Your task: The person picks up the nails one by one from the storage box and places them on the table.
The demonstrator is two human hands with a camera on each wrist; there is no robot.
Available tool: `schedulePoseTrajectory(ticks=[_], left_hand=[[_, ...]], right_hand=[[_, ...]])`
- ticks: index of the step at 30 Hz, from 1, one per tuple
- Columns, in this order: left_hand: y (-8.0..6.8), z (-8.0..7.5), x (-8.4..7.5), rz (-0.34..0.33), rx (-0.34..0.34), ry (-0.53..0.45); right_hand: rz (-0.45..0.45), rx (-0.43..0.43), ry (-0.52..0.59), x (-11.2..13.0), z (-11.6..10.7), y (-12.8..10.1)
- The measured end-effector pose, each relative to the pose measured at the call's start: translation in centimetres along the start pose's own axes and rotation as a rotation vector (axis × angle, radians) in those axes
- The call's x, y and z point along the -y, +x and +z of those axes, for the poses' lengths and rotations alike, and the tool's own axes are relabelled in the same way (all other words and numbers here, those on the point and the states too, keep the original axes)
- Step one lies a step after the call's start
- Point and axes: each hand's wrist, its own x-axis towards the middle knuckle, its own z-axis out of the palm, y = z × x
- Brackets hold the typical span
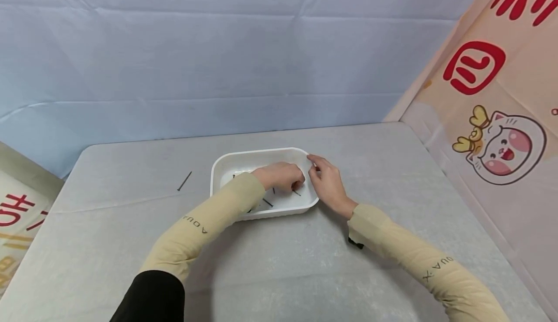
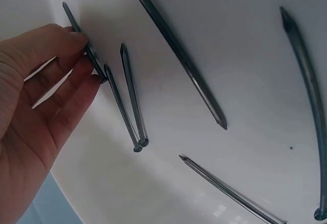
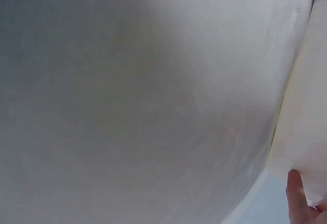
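Note:
My left hand (image 1: 283,175) reaches into a white plastic tray (image 1: 257,156), its sleeved forearm crossing the near left rim. Thumb and fingers pinch a dark nail (image 2: 94,60) by its shank, point up and head down, in the left wrist view. Just beside the fingertips lie two nails with their heads together, including this nail (image 2: 133,93). Larger in the same view are a thick nail (image 2: 179,52), a bent nail (image 2: 309,81) and a shiny nail (image 2: 225,185). At the tray's right end, my right hand (image 1: 330,185) touches the rim and outer wall with extended fingers.
One loose nail (image 1: 185,181) lies left of the tray on the grey cloth-covered table (image 1: 279,268). A pale cloth wall (image 1: 244,60) rises behind the table's far edge, and a printed banner (image 1: 484,133) borders the right side.

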Motion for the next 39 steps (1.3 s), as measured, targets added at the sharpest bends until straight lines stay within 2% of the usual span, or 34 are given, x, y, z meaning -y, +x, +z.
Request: schedulePoseTrajectory(ticks=[15,23,39], left_hand=[[-0.2,0.5,0.2,-0.023,0.017,-0.030],[-0.7,-0.4,0.4,-0.021,-0.012,0.006],[-1.7,-2.0,0.2,0.000,-0.044,-0.044]], right_hand=[[-0.005,-0.005,-0.006,0.1,0.1,-0.1],[0.000,0.006,-0.010,0.1,0.0,-0.1],[-0.008,0.003,-0.017,0.1,-0.1,0.0]])
